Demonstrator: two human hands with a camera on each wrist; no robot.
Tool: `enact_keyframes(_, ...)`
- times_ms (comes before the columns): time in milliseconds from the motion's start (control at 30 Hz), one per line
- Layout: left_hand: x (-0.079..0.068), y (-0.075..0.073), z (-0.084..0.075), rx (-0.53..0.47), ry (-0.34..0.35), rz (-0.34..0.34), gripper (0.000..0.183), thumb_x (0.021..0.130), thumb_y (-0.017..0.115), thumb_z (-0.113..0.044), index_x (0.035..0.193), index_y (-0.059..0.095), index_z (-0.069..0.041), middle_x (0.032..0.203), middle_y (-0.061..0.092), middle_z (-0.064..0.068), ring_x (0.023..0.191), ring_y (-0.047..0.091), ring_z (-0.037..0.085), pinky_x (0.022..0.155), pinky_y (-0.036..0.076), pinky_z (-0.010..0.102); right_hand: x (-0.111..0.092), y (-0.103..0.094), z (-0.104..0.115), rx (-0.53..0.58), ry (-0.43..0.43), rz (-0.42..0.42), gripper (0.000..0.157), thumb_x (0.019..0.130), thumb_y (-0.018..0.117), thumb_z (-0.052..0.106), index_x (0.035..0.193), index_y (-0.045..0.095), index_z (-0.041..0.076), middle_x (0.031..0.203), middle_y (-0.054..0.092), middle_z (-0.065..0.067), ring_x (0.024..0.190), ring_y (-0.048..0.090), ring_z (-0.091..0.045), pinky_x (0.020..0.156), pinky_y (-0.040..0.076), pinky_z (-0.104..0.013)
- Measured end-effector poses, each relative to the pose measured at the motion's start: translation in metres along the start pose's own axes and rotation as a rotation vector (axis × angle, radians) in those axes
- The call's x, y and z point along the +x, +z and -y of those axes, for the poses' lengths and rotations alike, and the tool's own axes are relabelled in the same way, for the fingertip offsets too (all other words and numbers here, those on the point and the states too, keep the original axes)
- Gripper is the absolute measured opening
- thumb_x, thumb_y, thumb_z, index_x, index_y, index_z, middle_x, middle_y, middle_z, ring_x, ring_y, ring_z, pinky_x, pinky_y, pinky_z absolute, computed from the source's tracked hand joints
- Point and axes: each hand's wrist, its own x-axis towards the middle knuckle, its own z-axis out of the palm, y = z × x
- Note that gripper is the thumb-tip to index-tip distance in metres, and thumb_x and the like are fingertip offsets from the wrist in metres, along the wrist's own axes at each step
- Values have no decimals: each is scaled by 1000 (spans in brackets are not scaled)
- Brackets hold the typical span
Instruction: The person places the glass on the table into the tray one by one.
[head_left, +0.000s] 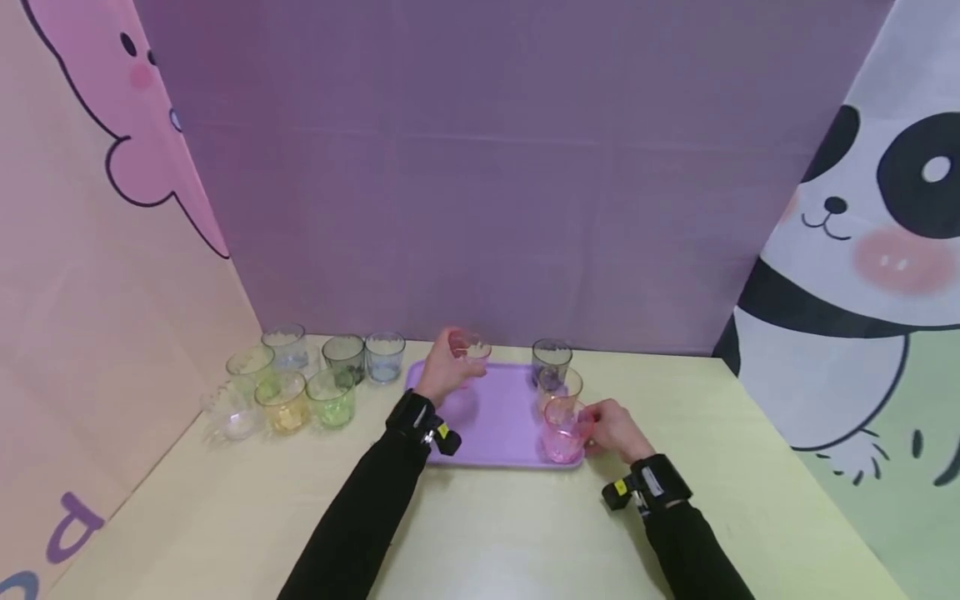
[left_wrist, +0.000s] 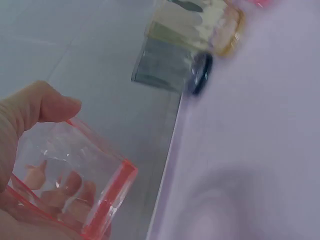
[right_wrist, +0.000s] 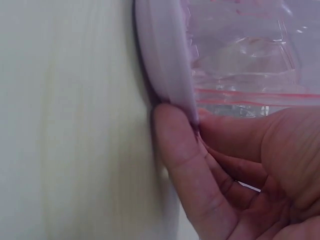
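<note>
My left hand (head_left: 441, 367) holds a clear glass with a red rim (head_left: 472, 347) over the back left of the purple tray (head_left: 487, 417). In the left wrist view the thumb and fingers wrap the glass, tilted in that view, with its base band red. At the tray's front right corner, my right hand (head_left: 615, 429) pinches the tray edge; in the right wrist view the thumb lies on the inner side and a finger (right_wrist: 182, 155) on the outer side. Right beside it on the tray stands a pink glass (head_left: 561, 437), with an amber glass (head_left: 559, 383) and a dark grey glass (head_left: 551, 357) behind.
Left of the tray stand several glasses, among them a green glass (head_left: 332, 404), a yellow glass (head_left: 283, 408), a grey glass (head_left: 345, 358) and a blue glass (head_left: 385, 360). A purple backdrop (head_left: 480, 183) rises behind the pale table (head_left: 480, 533).
</note>
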Motion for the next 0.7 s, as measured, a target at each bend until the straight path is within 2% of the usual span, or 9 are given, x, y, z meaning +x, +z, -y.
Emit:
enact_keyframes(67, 7, 12, 0, -74, 9, 10, 74, 60, 77, 3, 124, 40, -2, 118, 51, 18, 105, 49, 30, 85, 47, 37, -1, -1, 1, 3, 6, -4, 14, 77, 63, -3, 90, 65, -5, 79, 62, -13, 61, 61, -21, 54, 55, -33)
enact_keyframes(167, 12, 27, 3, -112, 19, -8, 75, 59, 77, 5, 123, 40, -3, 116, 50, 20, 102, 49, 30, 80, 48, 35, -2, -1, 1, -1, 12, -3, 12, 77, 62, -4, 88, 65, -4, 78, 61, -13, 61, 61, -21, 53, 55, -32)
enact_keyframes(333, 17, 46, 11, -90, 18, -13, 74, 56, 75, 3, 121, 42, -4, 115, 51, 22, 96, 49, 26, 77, 47, 32, 0, -1, -1, -9, 29, -1, 16, 77, 62, -4, 92, 66, -3, 80, 63, -13, 61, 61, -21, 54, 55, -32)
enact_keyframes(533, 23, 57, 13, -150, -8, 27, 76, 56, 73, 5, 123, 40, -3, 118, 50, 21, 106, 49, 33, 83, 46, 34, 4, -3, -3, -14, 14, 2, 17, 77, 62, -3, 94, 65, -5, 82, 63, -15, 61, 62, -21, 54, 55, -32)
enact_keyframes(700, 28, 58, 15, -147, -23, 35, 75, 57, 73, 8, 123, 40, -4, 111, 51, 15, 101, 49, 29, 79, 47, 32, 7, -4, -5, -5, 7, 19, 16, 78, 63, -2, 93, 64, -6, 84, 63, -15, 61, 62, -21, 54, 55, -32)
